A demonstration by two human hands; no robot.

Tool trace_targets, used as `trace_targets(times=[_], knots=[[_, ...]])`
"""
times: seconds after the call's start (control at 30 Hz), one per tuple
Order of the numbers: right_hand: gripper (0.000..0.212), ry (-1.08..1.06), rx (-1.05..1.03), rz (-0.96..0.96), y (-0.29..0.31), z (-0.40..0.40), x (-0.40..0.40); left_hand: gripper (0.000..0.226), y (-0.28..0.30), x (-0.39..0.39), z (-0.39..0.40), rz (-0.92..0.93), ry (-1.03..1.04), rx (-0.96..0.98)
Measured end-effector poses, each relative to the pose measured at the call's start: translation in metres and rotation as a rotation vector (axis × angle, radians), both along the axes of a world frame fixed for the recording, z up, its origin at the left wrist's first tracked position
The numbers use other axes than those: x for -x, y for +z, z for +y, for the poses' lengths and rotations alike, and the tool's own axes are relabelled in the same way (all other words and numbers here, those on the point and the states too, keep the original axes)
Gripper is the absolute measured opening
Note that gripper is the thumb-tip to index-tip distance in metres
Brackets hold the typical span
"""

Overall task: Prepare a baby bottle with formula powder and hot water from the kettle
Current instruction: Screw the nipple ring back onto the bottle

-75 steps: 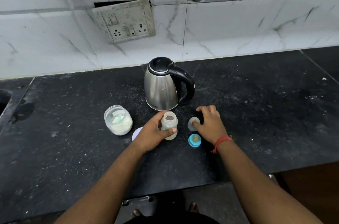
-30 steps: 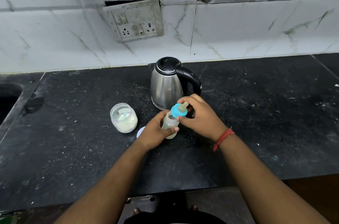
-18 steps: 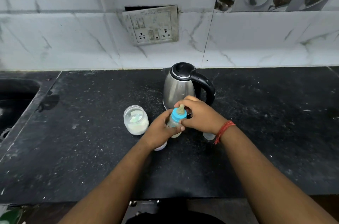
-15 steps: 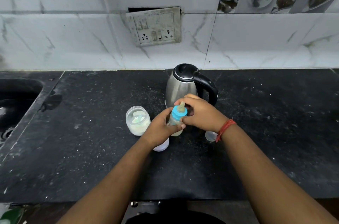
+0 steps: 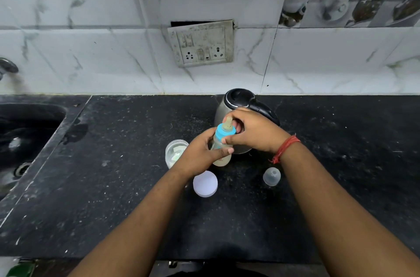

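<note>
Bottle [image 5: 220, 151] parts lie nearest on the counter [image 5: 113, 186]: a white lid [image 5: 205, 183] and clear cap [image 5: 271, 176]. Above them, left hand [image 5: 200, 156] grips the bottle's body while right hand [image 5: 254, 131] fingers pinch its blue collar [image 5: 223, 132]. Behind stand the powder jar [image 5: 175, 151] and kettle [image 5: 241, 104].

Bright blue ring [image 5: 223, 133] on the clear bottle [image 5: 221, 154], beige teat [image 5: 228, 124] above. Steel kettle [image 5: 221, 109] with black lid, speckled black counter [image 5: 113, 186], grey-veined white tiles [image 5: 91, 56], red thread [image 5: 285, 148] on the wrist, a white lid [image 5: 205, 184].
</note>
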State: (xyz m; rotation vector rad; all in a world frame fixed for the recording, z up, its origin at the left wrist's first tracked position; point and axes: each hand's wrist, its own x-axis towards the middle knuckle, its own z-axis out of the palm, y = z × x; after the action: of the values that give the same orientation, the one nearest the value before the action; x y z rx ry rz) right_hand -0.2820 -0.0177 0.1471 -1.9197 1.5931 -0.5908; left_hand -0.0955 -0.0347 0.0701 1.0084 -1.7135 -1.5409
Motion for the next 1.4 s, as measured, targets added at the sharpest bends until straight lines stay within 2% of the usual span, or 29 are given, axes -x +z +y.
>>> trace_targets(times=[0.17,0.27,0.33,0.43,0.57,0.63,0.73,0.87,1.0,1.07,1.2,1.27,1.4], knots=[[0.055,-0.093,0.077,0.147,0.001,-0.002,-0.009,0.047,0.011,0.0,-0.006,-0.005,-0.005,0.055],[0.059,-0.126,0.111,0.2,0.004,0.0,-0.004,0.045,0.01,0.0,-0.008,0.018,0.014,0.015],[0.055,-0.15,0.107,0.077,0.005,0.001,0.003,0.04,0.01,0.0,-0.008,0.048,0.033,-0.024],[0.052,-0.096,0.057,-0.219,0.002,0.002,0.011,0.035,0.014,0.001,-0.007,0.078,0.037,-0.055],[0.055,-0.039,0.017,-0.416,-0.005,0.001,0.009,0.042,0.018,0.004,-0.007,0.095,0.027,-0.076],[0.057,-0.078,0.035,-0.435,-0.007,0.002,0.005,0.044,0.02,0.005,-0.008,0.095,0.013,-0.085],[0.056,-0.134,0.083,-0.363,-0.006,0.003,-0.004,0.046,0.021,0.007,-0.008,0.091,0.002,-0.086],[0.048,-0.2,0.127,-0.28,-0.009,-0.001,-0.013,0.041,0.024,0.011,-0.007,0.075,0.029,-0.052],[0.053,-0.242,0.128,-0.189,-0.007,-0.001,-0.009,0.039,0.026,0.013,-0.005,0.067,0.049,-0.03],[0.049,-0.246,0.142,-0.184,-0.006,0.001,-0.003,0.036,0.026,0.014,-0.004,0.092,0.064,-0.05],[0.042,-0.314,0.193,-0.301,-0.005,0.003,0.009,0.033,0.028,0.015,-0.004,0.103,0.087,-0.05],[0.032,-0.25,0.153,-0.399,-0.006,0.003,0.012,0.033,0.029,0.015,-0.004,0.102,0.093,-0.05],[0.049,-0.08,0.02,-0.56,-0.01,0.002,0.013,0.036,0.031,0.016,-0.005,0.096,0.09,-0.045]])
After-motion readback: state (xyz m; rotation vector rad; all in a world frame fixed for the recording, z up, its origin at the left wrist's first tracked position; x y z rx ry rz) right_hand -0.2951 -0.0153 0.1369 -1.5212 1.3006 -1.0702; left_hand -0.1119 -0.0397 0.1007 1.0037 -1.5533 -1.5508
